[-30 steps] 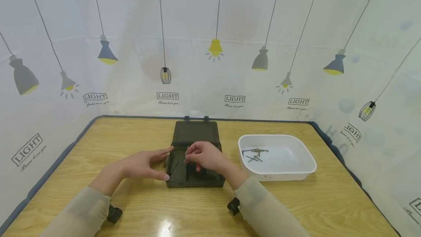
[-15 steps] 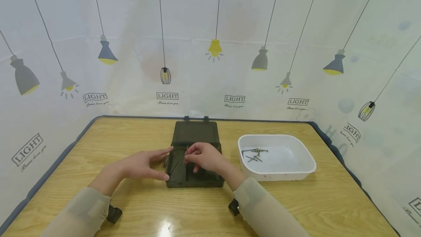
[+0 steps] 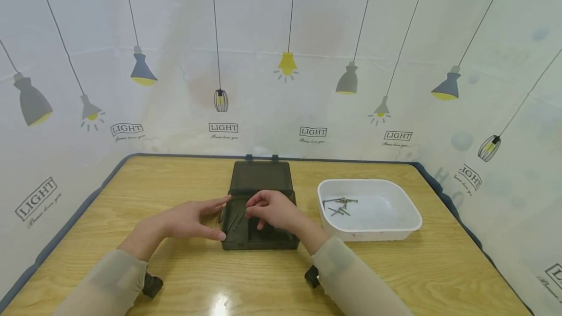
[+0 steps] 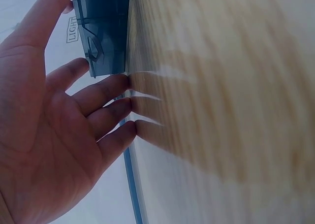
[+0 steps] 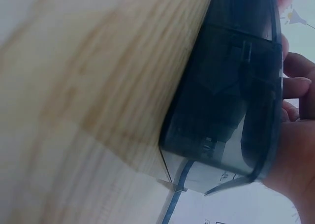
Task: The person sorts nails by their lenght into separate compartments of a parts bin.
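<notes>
A dark see-through plastic box (image 3: 273,245) lies with its lid (image 3: 261,175) folded back, divided inside into compartments. Two thin screws (image 3: 237,222) lie slanted side by side in its left compartment. My left hand (image 3: 186,219) spans the box's left side, thumb at the near corner and index finger towards the hinge. In the left wrist view its other fingers (image 4: 106,118) rest on the tabletop beside the box wall (image 4: 106,32). Over the middle of the box hovers my right hand (image 3: 275,210), fingers loosely bent, nothing visible in them. The box wall (image 5: 221,86) partly hides that hand in the right wrist view.
To the right of the box stands a white tray (image 3: 373,231) with several brass-coloured screws (image 3: 340,201) at its left end. Both are on a wood-grain table (image 3: 184,277). A printed curtain (image 3: 263,111) hangs around the back and sides.
The screw held upright in my right fingers has been let go and now lies beside the other one in the left compartment. My left hand has stayed in place.
</notes>
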`<state>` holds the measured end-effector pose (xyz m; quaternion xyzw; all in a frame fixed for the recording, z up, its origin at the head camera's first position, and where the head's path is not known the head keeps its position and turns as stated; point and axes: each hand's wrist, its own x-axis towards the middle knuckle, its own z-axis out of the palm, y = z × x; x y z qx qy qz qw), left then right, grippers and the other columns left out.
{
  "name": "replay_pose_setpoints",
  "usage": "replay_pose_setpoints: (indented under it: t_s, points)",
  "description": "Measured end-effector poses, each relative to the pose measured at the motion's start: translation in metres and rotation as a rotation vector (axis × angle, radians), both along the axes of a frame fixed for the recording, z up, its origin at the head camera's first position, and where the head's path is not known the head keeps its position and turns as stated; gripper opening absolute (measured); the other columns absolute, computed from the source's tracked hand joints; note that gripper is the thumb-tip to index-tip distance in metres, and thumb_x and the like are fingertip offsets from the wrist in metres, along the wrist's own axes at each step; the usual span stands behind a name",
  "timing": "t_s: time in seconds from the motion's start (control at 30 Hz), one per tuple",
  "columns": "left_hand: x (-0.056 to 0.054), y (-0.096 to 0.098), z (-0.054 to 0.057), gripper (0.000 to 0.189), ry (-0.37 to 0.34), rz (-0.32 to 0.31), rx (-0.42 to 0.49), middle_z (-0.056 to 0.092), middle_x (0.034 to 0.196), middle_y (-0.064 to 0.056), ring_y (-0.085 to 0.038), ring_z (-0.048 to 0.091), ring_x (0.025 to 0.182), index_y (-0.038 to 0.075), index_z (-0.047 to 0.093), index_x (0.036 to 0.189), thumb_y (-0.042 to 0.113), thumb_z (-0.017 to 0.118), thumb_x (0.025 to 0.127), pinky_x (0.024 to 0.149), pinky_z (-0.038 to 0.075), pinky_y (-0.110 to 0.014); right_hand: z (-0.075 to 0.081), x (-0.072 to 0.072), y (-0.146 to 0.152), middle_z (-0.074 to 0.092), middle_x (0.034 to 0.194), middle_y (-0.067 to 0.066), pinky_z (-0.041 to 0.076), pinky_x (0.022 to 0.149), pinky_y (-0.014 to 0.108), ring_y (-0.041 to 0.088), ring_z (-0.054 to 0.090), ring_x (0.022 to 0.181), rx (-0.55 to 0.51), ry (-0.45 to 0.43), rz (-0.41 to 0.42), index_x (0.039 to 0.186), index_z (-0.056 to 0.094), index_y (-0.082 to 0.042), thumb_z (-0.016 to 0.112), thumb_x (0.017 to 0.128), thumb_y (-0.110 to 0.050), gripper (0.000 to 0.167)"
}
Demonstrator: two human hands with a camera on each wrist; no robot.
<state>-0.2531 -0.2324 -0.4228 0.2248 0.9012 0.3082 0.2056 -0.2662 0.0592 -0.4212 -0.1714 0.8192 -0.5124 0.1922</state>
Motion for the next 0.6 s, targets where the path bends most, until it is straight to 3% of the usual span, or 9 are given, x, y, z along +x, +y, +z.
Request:
replay_pose_setpoints:
  t_s: [0.13,0.33,0.47,0.6]
  points:
    - [0.000,-0.001,0.000,0.105,-0.002,0.000,-0.002,0.048,0.172,-0.014,-0.042,0.039,0.163,0.030,0.028,0.176,0.062,0.083,0.093,0.128,0.031,-0.073,0.000,0.000,0.000,0.084,0.106,0.000,0.042,0.049,0.024,0.014,0.072,0.068,0.016,0.006,0.003,0.117,0.074,-0.014,0.069,0.110,-0.025,0.014]
    - [0.000,-0.002,-0.001,0.105,0.003,-0.001,-0.004,0.048,0.172,-0.014,-0.042,0.040,0.162,0.031,0.027,0.176,0.062,0.083,0.093,0.128,0.031,-0.073,0.005,-0.001,0.008,0.079,0.105,-0.002,0.050,0.052,0.027,0.015,0.073,0.072,0.039,0.078,0.086,0.124,0.075,-0.012,0.072,0.108,-0.030,0.024]
    - [0.000,-0.002,-0.001,0.105,0.013,-0.006,0.004,0.048,0.171,-0.014,-0.041,0.040,0.162,0.030,0.027,0.176,0.061,0.084,0.093,0.130,0.031,-0.071,0.021,0.000,0.028,0.074,0.109,0.003,0.054,0.059,0.030,0.020,0.073,0.078,0.008,0.117,0.125,0.128,0.073,-0.010,0.072,0.108,-0.028,0.027]
    - [0.001,-0.001,0.000,0.106,-0.004,-0.007,0.026,0.046,0.173,-0.016,-0.039,0.041,0.162,0.030,0.026,0.177,0.058,0.085,0.093,0.131,0.030,-0.069,0.041,0.000,0.059,0.072,0.117,0.012,0.053,0.064,0.031,0.035,0.073,0.087,-0.001,0.111,0.097,0.131,0.071,-0.012,0.068,0.111,-0.029,0.027]
